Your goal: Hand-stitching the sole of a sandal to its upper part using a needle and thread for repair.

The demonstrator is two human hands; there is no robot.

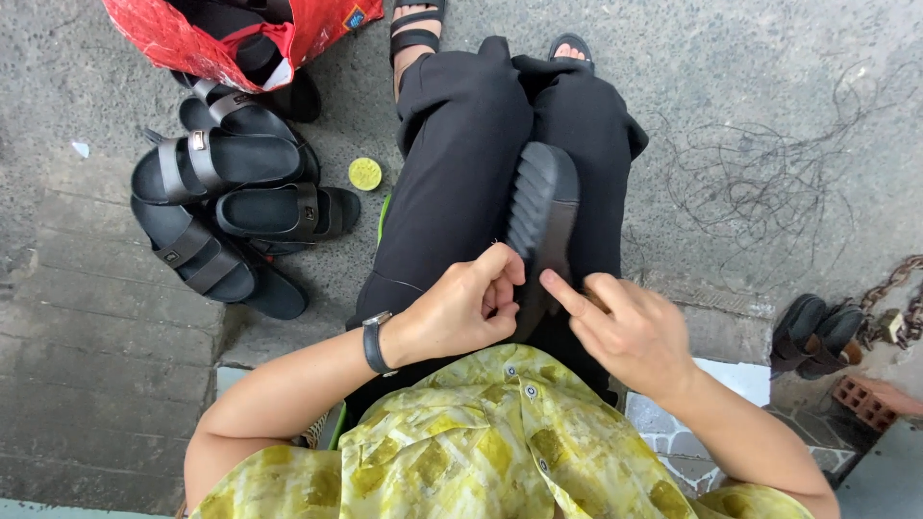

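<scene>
Both hands work at a black ridged rubber shoe sole (pixel 540 216) propped on the lap.

Largest, a pile of black strapped sandals (pixel 226 207) lies on the concrete to the left. The sole stands on edge across black trousers; the left hand (pixel 466 308) pinches its near edge, the right hand (pixel 625 327) presses a forefinger against it. A small round yellow lid (pixel 364 174) lies beside the sandals.

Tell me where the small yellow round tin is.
In the head view, the yellow tin lies on the concrete ground, left of the person's black-trousered leg and just right of the sandal pile.

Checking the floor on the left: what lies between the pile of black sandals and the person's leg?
Head view: only a small round yellow-green lid on the concrete, between the sandals and the black trouser leg.
</scene>
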